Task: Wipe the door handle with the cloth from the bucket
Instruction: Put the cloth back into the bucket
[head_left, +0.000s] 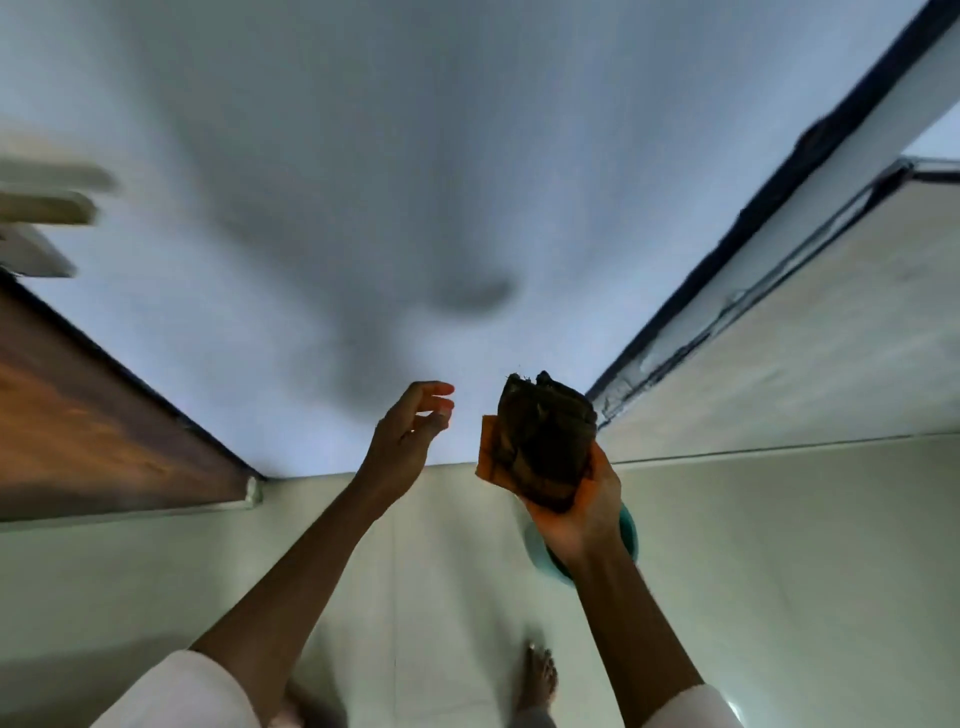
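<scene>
My right hand (582, 514) is raised in front of me and holds a bunched dark brown cloth (543, 441) with an orange edge. My left hand (408, 434) is lifted beside it, a little to the left, fingers loosely apart and holding nothing. Directly below my right hand, a teal bucket (631, 530) sits on the floor, mostly hidden by the hand and wrist. A blurred pale door handle (49, 208) sticks out at the far left edge, above a brown wooden door (93, 431).
A pale wall (363, 182) fills the view ahead, with my shadow on it. A dark-edged frame (769, 208) and a light panel (831, 338) stand at the right. My bare foot (537, 680) stands on the pale tiled floor (779, 571).
</scene>
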